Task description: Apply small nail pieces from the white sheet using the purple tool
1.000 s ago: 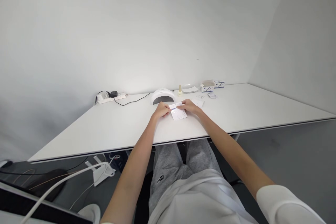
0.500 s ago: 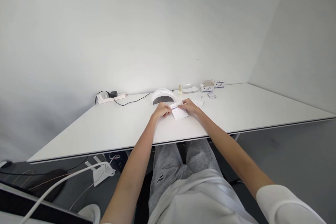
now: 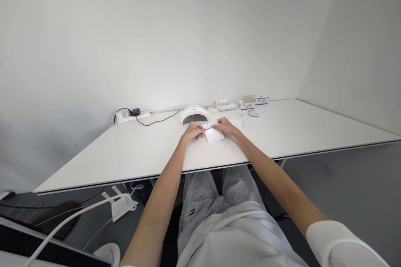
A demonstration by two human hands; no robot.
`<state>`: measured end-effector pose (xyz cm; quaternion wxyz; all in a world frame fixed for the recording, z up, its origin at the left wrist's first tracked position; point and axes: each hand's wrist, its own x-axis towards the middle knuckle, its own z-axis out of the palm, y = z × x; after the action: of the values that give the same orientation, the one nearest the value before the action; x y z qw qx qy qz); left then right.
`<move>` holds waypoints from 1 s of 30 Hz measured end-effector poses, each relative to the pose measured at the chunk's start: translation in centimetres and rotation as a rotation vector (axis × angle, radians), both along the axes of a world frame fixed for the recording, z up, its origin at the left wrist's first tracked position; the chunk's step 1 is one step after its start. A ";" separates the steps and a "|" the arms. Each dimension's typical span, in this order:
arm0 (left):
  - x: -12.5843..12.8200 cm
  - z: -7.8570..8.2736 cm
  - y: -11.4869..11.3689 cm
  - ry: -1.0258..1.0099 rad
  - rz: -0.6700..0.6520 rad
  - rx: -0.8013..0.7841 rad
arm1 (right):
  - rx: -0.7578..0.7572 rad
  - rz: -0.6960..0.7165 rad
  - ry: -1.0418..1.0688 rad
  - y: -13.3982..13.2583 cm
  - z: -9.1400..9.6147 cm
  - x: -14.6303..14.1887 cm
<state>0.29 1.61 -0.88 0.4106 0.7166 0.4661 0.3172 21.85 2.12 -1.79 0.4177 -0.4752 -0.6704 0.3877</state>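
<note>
Both hands hold a small white packet with a blue stripe and scattered small dark marks, just above the white table. On its left edge, my left hand is closed with thumb and fingers pinching it. My right hand grips its upper right part, thumb lying on the face. Glossy highlights show on the packet; its contents cannot be made out. Directly behind the hands sits a white dome-shaped nail lamp. A flat white sheet lies partly behind my right hand.
Along the back stand a small bottle with a gold cap, a white tray, an opened box and a flat packet. A power strip with a black cable lies left. The table's front edge crosses above my lap.
The packet's tilt shifts slightly, with more glare on its face. Both hands keep their grip in nearly the same place.
</note>
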 end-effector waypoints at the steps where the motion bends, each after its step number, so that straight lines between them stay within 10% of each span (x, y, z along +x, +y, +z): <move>1: 0.0 0.0 0.0 0.000 0.003 0.009 | -0.002 0.005 0.002 0.0 0.0 -0.1; 30: 0.2 0.0 -0.3 -0.050 -0.029 0.140 | -0.061 0.024 0.026 -0.2 0.0 -0.1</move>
<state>0.51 1.30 -0.86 0.3755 0.7420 0.4221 0.3609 21.78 1.96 -1.80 0.4069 -0.4745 -0.6584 0.4192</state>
